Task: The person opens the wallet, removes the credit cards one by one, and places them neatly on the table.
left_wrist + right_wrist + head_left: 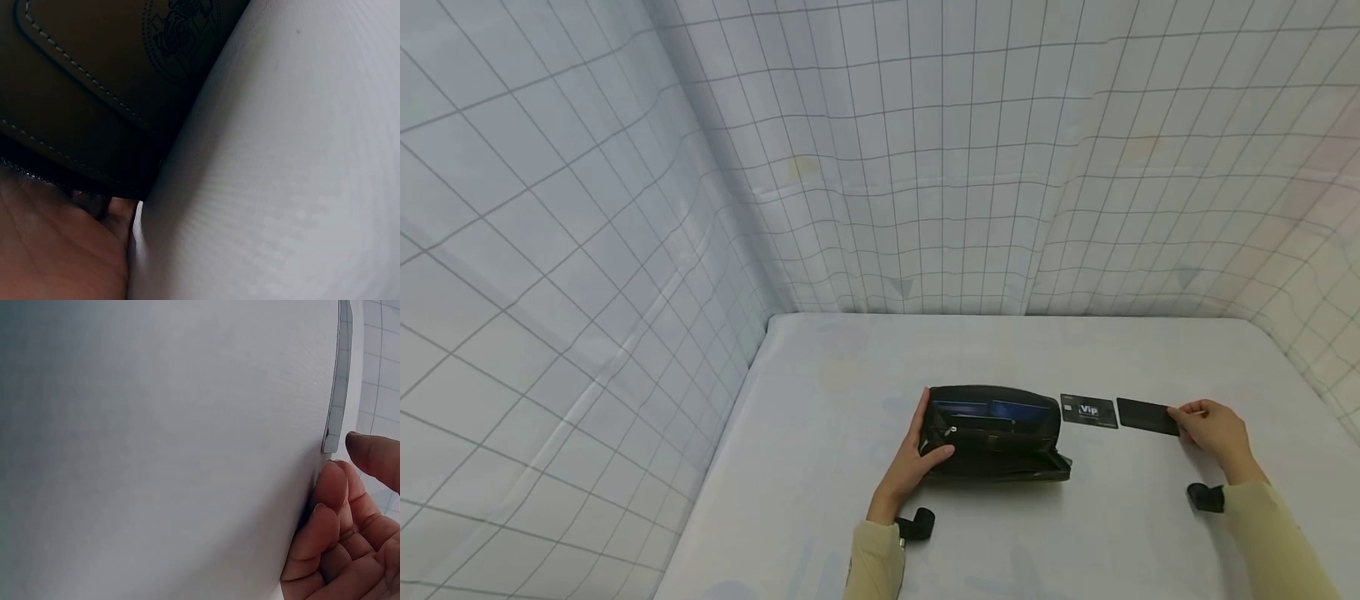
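Note:
A long black zip wallet [988, 417] stands gaping on the white table, blue cards [1022, 412] showing in its slots. My left hand [910, 467] grips its left end, thumb over the front edge and fingers up along the side. Stitching and a round stamped emblem mark the wallet's outer face [94, 106] in the left wrist view. To its right lies a black card [1088, 411] printed "Vip", and beyond that a plain black card [1142, 415]. My right hand [1213, 429] has its fingertips at the plain card's right end; the right wrist view shows a gap between thumb and card.
The white table [805, 400] reaches back to a white grid-patterned curtain [925, 208], which also hangs along the left and right sides. A black wrist device [917, 525] sits by the left cuff and another [1206, 497] by the right cuff.

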The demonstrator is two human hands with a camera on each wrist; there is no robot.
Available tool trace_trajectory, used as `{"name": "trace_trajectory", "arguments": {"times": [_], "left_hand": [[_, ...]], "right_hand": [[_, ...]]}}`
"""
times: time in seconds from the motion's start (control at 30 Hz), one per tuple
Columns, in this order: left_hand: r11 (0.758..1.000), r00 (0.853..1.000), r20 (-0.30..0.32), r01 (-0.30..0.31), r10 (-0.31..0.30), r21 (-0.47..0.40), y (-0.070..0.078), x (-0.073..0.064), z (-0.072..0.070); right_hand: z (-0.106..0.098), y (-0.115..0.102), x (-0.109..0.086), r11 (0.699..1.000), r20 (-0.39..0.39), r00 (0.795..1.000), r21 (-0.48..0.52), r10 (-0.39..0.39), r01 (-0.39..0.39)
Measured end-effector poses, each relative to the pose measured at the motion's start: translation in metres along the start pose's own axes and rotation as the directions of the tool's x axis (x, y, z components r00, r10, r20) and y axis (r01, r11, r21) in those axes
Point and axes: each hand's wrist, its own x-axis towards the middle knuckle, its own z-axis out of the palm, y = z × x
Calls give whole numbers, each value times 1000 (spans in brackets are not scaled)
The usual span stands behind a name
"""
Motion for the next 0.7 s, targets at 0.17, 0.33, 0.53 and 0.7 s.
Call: {"name": "trace_trajectory", "arguments": {"times": [0.17,0.33,0.53,0.7], "left_hand": [[1000,1000,8,-9,9,9,0,0,-1],[1000,1000,12,-11,11,14,0,0,-1],[1000,1000,11,-6,6,20,2,-2,0],[1000,1000,3,-9,9,22,4,-1,0]], "right_hand": [[1,-4,-3,1000,-31,1000,-12,-7,7],[5,-10,-4,997,-111,993,-59,-51,45],[11,-27,-2,991,-158,980,-74,-121,110],[13,-61,-1,981,-159,969,-71,-191,182]]}}
